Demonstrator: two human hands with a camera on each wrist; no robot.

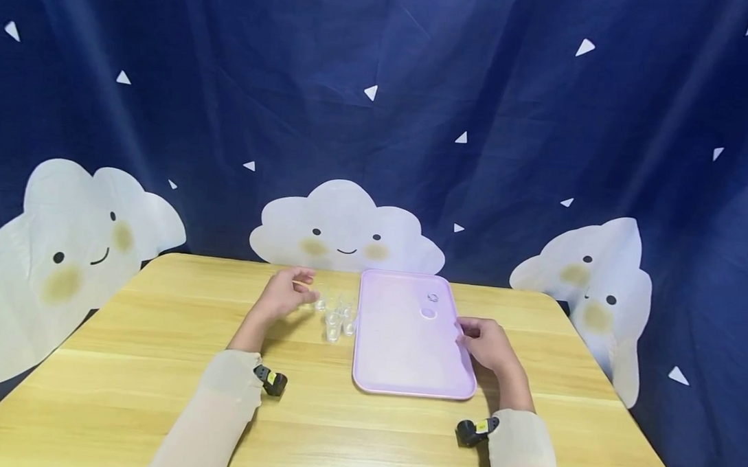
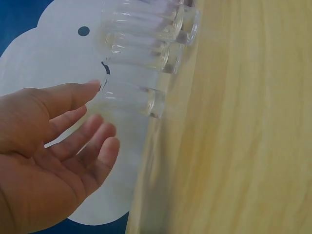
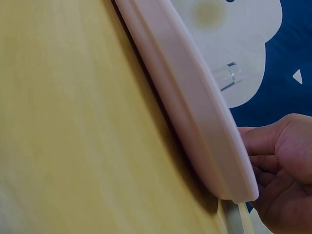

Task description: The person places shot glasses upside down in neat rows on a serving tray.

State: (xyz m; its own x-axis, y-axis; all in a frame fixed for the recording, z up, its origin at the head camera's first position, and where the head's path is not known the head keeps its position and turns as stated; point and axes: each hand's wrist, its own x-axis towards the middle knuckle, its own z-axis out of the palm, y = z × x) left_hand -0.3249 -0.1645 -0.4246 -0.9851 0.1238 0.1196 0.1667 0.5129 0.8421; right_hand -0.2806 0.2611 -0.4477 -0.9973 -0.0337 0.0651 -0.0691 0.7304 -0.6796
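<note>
Several small clear glasses (image 1: pixel 333 326) stand close together on the table, left of a pale purple tray (image 1: pixel 406 362). My left hand (image 1: pixel 283 293) is beside the outermost glass (image 1: pixel 320 302), its thumb and fingers apart and loosely bent. In the left wrist view the thumb tip reaches the rim of that glass (image 2: pixel 131 99), and the other fingers stay off it. One more clear glass (image 1: pixel 430 307) stands on the tray, towards its far right. At the tray's right rim, my right hand (image 1: pixel 489 342) holds the edge with thumb and fingers; the fingertips are partly hidden behind the rim (image 3: pixel 214 126).
The wooden table (image 1: pixel 318 417) has its far edge against a dark blue curtain (image 1: pixel 378 124) printed with clouds and white triangles. Both wrists carry small black cameras (image 1: pixel 274 382). The tray's left rim lies close to the grouped glasses.
</note>
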